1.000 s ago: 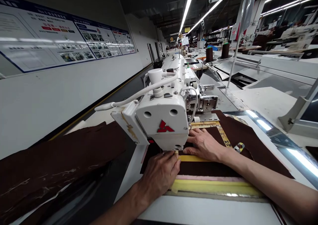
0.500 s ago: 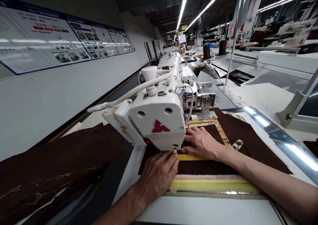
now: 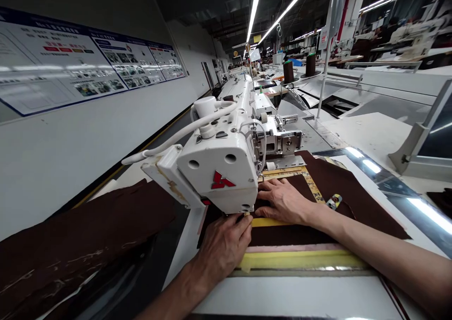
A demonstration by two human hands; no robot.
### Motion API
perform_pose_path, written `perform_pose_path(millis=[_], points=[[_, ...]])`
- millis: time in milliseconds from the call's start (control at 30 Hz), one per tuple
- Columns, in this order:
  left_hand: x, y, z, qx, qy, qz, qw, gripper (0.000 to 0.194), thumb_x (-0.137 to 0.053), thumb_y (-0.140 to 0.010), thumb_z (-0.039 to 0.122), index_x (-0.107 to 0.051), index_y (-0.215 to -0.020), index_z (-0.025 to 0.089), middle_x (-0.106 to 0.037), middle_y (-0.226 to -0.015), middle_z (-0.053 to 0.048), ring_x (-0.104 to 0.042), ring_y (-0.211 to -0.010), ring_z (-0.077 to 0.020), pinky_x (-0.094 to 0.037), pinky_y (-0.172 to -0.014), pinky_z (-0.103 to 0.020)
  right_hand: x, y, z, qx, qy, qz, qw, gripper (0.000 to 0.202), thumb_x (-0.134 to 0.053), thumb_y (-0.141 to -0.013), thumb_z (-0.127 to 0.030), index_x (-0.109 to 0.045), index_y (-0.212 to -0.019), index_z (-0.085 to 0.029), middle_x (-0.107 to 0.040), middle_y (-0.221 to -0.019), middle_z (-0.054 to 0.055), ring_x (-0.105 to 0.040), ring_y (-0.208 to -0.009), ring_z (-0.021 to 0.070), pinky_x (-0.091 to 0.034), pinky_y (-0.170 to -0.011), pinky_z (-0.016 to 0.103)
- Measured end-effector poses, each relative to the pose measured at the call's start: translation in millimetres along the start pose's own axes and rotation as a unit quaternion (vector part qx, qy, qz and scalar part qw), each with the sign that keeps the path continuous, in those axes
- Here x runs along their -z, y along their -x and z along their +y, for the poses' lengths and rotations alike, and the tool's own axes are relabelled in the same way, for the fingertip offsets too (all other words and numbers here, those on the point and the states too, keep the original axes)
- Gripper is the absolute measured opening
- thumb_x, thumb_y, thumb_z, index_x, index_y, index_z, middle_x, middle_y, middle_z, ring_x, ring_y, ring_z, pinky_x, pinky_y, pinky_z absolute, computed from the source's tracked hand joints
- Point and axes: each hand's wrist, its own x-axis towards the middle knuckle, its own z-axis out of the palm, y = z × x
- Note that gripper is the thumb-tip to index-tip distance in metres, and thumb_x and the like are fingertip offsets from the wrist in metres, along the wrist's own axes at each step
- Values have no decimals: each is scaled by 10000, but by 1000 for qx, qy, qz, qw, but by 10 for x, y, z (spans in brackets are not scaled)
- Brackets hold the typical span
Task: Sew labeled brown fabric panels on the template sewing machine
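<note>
A white sewing machine head (image 3: 219,164) with a red emblem stands over dark brown fabric (image 3: 339,178). A yellow-edged frame (image 3: 310,188) with handwriting lies on the fabric, its near yellow strip (image 3: 270,222) running between my hands. My left hand (image 3: 226,242) is bent and closed below the machine head, fingers pressed together beside a small yellow tab (image 3: 246,213); its fingertips and anything between them are partly hidden. Lying flat on the fabric inside the frame, my right hand (image 3: 282,202) has its fingers spread, their tips close to the machine head.
A small patterned object (image 3: 334,201) lies by my right forearm. Yellow tape (image 3: 300,259) crosses the white table (image 3: 300,294). More brown fabric (image 3: 88,225) is piled at left. Brown thread cones (image 3: 288,72) stand behind, and a metal pole (image 3: 326,65) rises at right.
The view has shifted slightly, so the machine and the room sit a little further left. Both hands keep nearly the same place on the work.
</note>
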Motion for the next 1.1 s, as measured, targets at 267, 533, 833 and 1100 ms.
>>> perform_pose_path(millis=[267,533,833,1100], points=[[-14,33,-46,-10,-19,17,1000,309,-494,-984,228,-726,-1187,245,-765,-1056,-55,-748,-910,-252,-642,-798,-397,-2,-7,19,24,-15,16,999,483,-585,-944,-578,-666,-1316,-281,-600,-1384,88,-525,-1194,339,-385,-981,481],[-15,22,-140,-59,-69,34,995,326,-473,-993,247,-731,-1191,236,-771,-1107,-65,-764,-919,-228,-652,-790,-333,89,-22,2,28,-27,27,999,467,-625,-914,-568,-712,-1203,-211,-667,-1227,103,-563,-1117,329,-414,-954,470],[-3,-7,-149,-77,-80,53,992,340,-445,-1001,264,-748,-1154,240,-784,-1074,-69,-773,-895,-224,-652,-776,-306,114,-36,-3,27,-31,33,999,490,-614,-910,-595,-711,-1192,-206,-660,-1239,108,-571,-1112,332,-431,-954,468],[-3,10,-147,-70,-72,41,994,343,-451,-995,252,-735,-1185,234,-778,-1085,-72,-768,-900,-235,-651,-778,-325,156,-83,27,52,-21,10,998,613,-602,-902,-630,-620,-1369,-233,-639,-1323,117,-559,-1110,351,-450,-924,493]])
